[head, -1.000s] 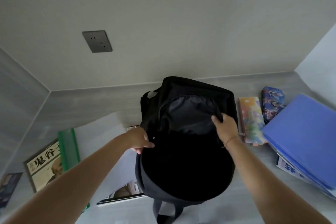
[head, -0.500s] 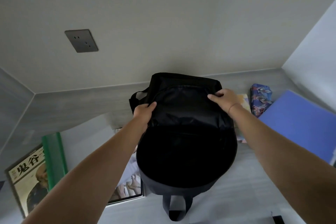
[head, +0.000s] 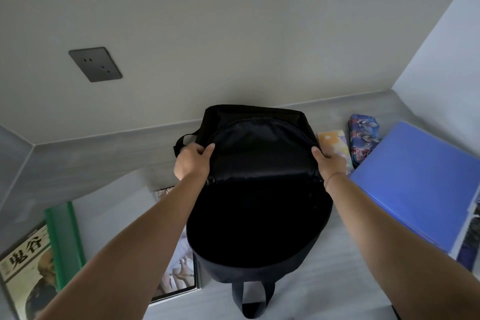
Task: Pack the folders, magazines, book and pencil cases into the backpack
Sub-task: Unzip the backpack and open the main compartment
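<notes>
The surface (head: 324,280) is hemmed in by the back wall (head: 233,34) just behind the backpack (head: 259,228) and by a side wall (head: 446,47) well to the right of it. Bare room lies in front of the backpack on its right, between it and the blue folder (head: 420,184). Left of the backpack a magazine (head: 179,275) lies partly under its edge. Further left are a green-spined folder (head: 65,241) and a book (head: 26,273) with a Chinese title, which is cut by the frame edge. Right of the backpack, near the back wall, a pastel pencil case (head: 333,141) lies just beside a dark printed pencil case (head: 362,135). A grey socket plate (head: 95,64) sits on the wall up and to the left of the backpack.

The backpack stands between the two arms. The left grip (head: 193,161) holds the left rim of its opening, fingers curled over the edge. The right grip (head: 328,163) holds the right rim, thumb on the inner side.

The backpack is black, with its mouth spread open and dark grey lining showing between the hands. Its front panel hangs toward the viewer, and a strap loop (head: 253,301) trails off its near end
</notes>
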